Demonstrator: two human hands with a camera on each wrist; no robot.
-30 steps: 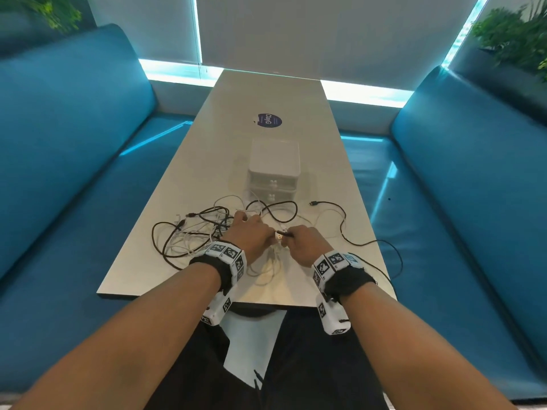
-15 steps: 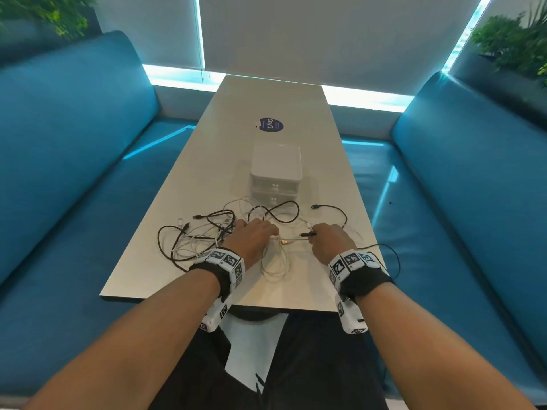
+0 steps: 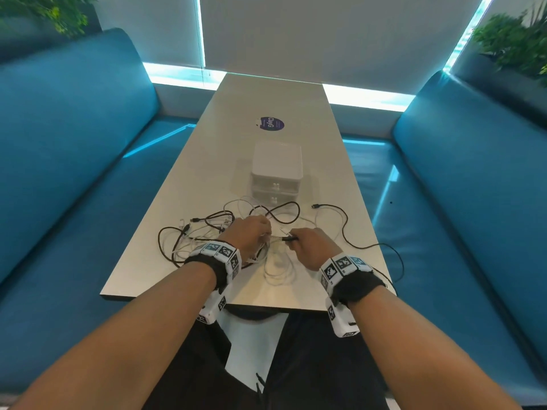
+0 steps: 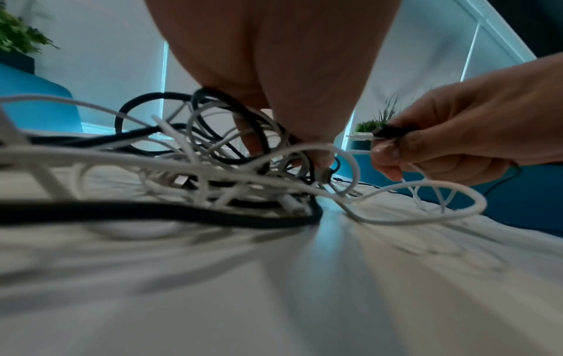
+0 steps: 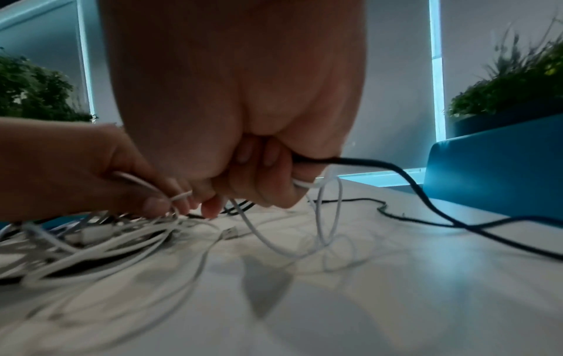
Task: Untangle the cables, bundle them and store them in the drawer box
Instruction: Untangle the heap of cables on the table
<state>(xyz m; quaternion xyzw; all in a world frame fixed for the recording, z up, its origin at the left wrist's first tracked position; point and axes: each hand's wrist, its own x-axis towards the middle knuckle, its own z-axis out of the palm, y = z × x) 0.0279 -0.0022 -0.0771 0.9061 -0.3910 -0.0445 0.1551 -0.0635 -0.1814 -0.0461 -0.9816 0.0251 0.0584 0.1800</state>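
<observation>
Well beyond your fingers you see a round dark sticker [image 3: 269,124] on the pale table [image 3: 296,93]. Blue sofas [image 3: 74,143] stand on both sides of them, and green plants [image 3: 515,45] grow behind the backrests.

We see a long pale table [image 3: 207,161]. Near its near edge lies a tangle of black and white cables [image 3: 207,232]; just beyond stands a white drawer box [image 3: 276,173], then a round dark sticker [image 3: 269,123] toward the far edge.

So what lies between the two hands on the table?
In the head view, a black plug and loose white cable lie between the left hand and right hand.
</observation>
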